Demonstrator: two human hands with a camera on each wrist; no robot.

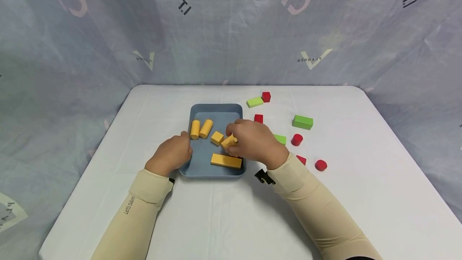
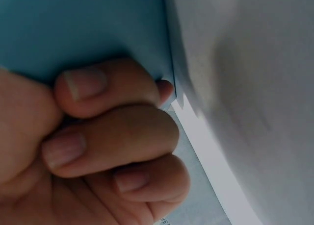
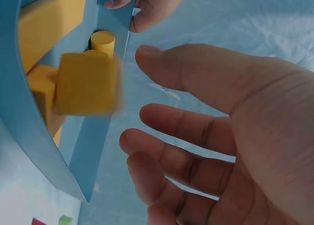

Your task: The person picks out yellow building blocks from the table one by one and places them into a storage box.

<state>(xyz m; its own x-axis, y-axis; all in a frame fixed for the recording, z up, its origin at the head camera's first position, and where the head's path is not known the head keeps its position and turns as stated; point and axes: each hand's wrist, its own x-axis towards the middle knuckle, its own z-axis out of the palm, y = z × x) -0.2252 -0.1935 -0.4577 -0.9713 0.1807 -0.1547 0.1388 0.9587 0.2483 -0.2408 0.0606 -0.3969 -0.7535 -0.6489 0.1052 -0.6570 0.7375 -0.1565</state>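
A grey-blue tray (image 1: 200, 165) holds several yellow wooden blocks. My left hand (image 1: 171, 153) grips its left rim; in the left wrist view the curled fingers (image 2: 117, 137) lie against the tray wall. Above the right side of the tray is my right hand (image 1: 252, 139). In the right wrist view its fingers (image 3: 186, 161) are spread, and a blurred yellow block (image 3: 88, 85) hangs in the air just beyond the fingertips, apart from them. Inside the tray are two yellow cylinders (image 1: 206, 128), a small yellow block (image 1: 217, 138) and a long yellow block (image 1: 226, 161).
Right of the tray, red and green blocks lie scattered on the white table (image 1: 361, 204): a green block (image 1: 302, 122), a red cylinder (image 1: 297, 139), another red cylinder (image 1: 321, 165), a light green block (image 1: 254, 102) and a red cube (image 1: 266, 97). Patterned grey cloth (image 1: 231, 31) hangs behind.
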